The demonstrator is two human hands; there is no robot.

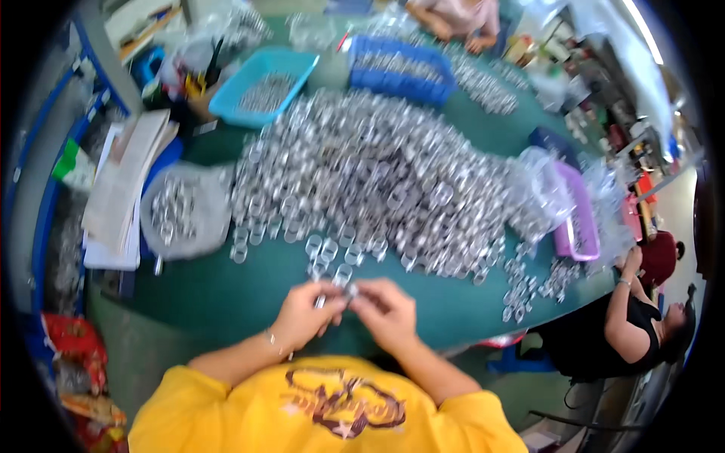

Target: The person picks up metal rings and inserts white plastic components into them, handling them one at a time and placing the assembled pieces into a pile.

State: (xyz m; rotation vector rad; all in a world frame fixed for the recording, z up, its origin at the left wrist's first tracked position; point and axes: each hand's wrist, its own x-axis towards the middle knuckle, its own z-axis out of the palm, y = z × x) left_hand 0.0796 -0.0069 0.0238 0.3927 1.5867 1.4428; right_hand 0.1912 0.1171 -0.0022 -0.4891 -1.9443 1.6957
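Observation:
Near the front edge of the green table (445,306), my left hand (304,313) and my right hand (387,311) meet with closed fingertips. Pinched between them is a small silver metal piece (351,290), too small and blurred to name by kind. Another shiny sliver of metal (320,301) shows at the fingers of my left hand. Just beyond my hands lie several loose ring-shaped metal pieces (329,249). Past these spreads a large heap of similar silver pieces (377,170).
A white bag (219,200) with metal pieces stands left of the heap. A turquoise tray (221,102) and a blue basket (404,88) sit behind it, a purple basket (585,219) to its right. One person (461,19) works opposite; another (627,325) sits at right.

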